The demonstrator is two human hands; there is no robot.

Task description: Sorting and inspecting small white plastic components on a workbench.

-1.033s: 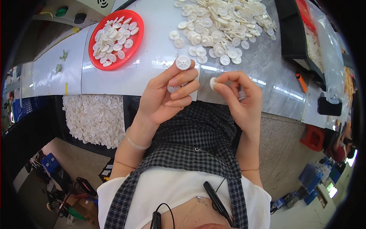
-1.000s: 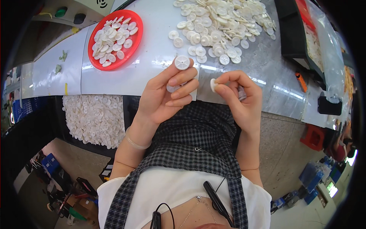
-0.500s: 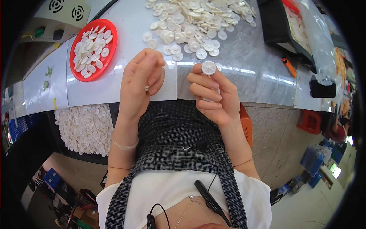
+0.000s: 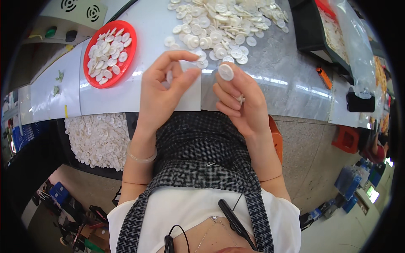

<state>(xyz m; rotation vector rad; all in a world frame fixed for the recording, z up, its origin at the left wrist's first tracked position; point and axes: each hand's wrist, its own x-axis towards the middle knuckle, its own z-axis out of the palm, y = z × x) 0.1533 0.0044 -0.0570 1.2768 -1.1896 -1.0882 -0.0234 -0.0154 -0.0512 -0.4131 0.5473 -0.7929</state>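
Note:
My right hand (image 4: 247, 99) pinches a white plastic gear (image 4: 226, 72) upright between thumb and forefinger. Another white piece (image 4: 241, 99) shows among its curled fingers, mostly covered. Just left of it is my left hand (image 4: 166, 90), its thumb and forefinger apart. A white round piece (image 4: 169, 77), probably another gear, is tucked in its curled fingers and partly hidden. Both hands are above the near edge of the worktable (image 4: 181, 99). Beyond them lies a loose heap of white gears (image 4: 228, 25).
A red round tray (image 4: 132, 50) of white gears stands at left. Below the table edge, a black bin holds many small white parts (image 4: 97, 141). At right are a black crate (image 4: 310, 38), an orange-handled cutter (image 4: 324, 78) and a dark phone-like object (image 4: 360, 102). A grey machine (image 4: 76, 21) sits far left.
My left hand has moved right, toward the right hand, and its thumb and forefinger have spread. The gear in my right fingertips has tilted to show a smoother face. The view has shifted slightly.

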